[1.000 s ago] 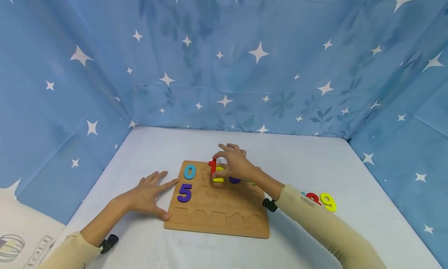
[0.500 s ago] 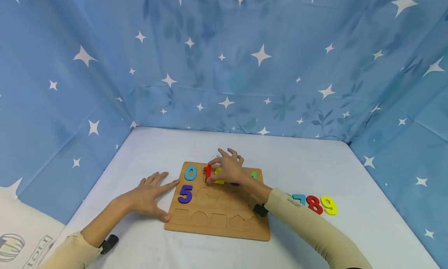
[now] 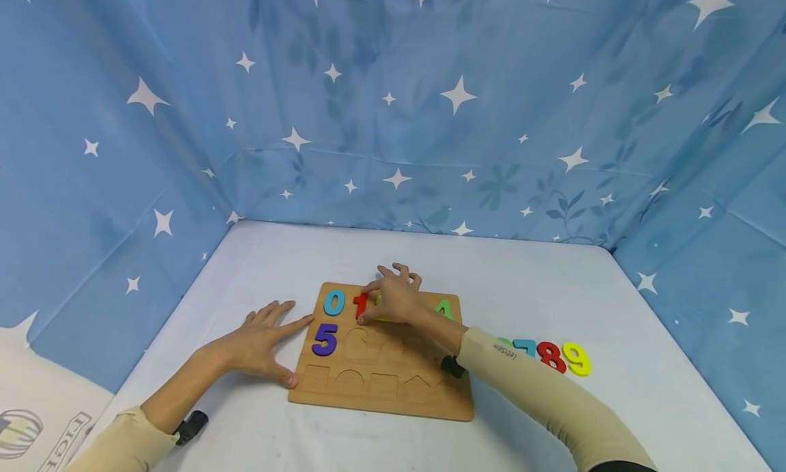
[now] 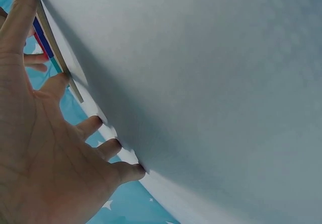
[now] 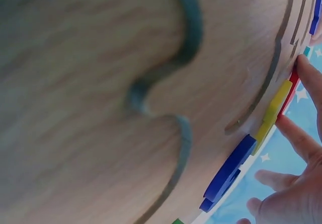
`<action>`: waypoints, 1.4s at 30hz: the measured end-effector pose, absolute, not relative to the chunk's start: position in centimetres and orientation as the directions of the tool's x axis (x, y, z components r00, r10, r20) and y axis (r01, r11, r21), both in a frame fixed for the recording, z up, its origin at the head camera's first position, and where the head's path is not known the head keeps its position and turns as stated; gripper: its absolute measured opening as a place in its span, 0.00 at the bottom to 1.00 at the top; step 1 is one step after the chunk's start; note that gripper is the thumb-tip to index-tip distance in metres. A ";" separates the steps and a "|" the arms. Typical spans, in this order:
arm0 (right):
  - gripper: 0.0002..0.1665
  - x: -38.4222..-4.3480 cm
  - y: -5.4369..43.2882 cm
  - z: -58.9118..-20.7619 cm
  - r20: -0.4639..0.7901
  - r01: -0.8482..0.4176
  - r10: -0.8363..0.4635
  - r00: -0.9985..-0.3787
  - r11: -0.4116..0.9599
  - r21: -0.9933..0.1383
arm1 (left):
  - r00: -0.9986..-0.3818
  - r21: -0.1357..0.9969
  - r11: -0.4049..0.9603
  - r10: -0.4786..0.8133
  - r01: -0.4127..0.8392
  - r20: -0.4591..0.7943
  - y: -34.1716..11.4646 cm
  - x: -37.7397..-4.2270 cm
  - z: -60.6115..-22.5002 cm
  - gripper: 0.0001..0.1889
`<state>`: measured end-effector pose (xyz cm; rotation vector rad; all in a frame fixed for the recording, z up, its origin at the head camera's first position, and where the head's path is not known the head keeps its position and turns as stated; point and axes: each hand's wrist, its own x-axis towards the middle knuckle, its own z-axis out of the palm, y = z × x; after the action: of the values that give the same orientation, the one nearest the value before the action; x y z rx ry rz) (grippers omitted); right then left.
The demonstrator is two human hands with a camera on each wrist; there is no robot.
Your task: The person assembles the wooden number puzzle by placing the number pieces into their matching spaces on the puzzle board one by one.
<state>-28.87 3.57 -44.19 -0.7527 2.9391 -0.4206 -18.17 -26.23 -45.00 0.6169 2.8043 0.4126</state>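
Observation:
A wooden number puzzle board (image 3: 393, 409) lies on the table. My right hand (image 3: 396, 299) pinches the red number 1 (image 3: 359, 308) between thumb and index finger, low over the top row beside the light-blue 0 (image 3: 328, 303). In the right wrist view the fingertips sit at both ends of the red piece, past a yellow 2 (image 5: 271, 116) and a dark-blue 3 (image 5: 229, 171). The right hand hides most of these two in the head view. My left hand (image 3: 254, 346) is spread at the board's left edge, thumb and index fingertip against it, other fingers on the cloth.
A purple 5 (image 3: 319, 349) sits in the second row, and a green 4 (image 3: 443, 308) at the top right. Outlined recesses fill the lower rows. Right of the board lie a blue 7 (image 3: 525, 344), a red 8 (image 3: 551, 358) and a yellow 9 (image 3: 576, 359), with a green piece partly hidden by the sleeve.
My right hand has carried the red 1 left and down, from above the yellow 2 to the spot beside the 0. The left hand stays put.

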 end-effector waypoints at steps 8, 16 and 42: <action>0.36 -28.9 3.1 -44.0 -0.001 -0.458 -0.471 -0.882 0.857 -0.235 | -0.885 0.315 0.876 0.432 0.365 -0.176 -26.3 -18.3 -45.2 0.63; 0.34 -28.8 2.5 -42.9 -0.039 -0.450 -0.465 -0.884 0.872 -0.195 | -0.882 0.319 0.873 0.438 0.370 -0.175 -26.2 -18.3 -45.2 0.63; 0.65 -24.6 29.2 -40.4 -0.022 -0.525 -0.571 -0.821 0.769 -0.366 | -0.872 0.304 0.858 0.469 0.413 -0.138 -26.0 -18.0 -44.8 0.63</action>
<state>-24.60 29.15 -40.45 -0.8803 2.8289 -0.5270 -17.98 -26.04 -44.83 0.6790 2.8260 0.3939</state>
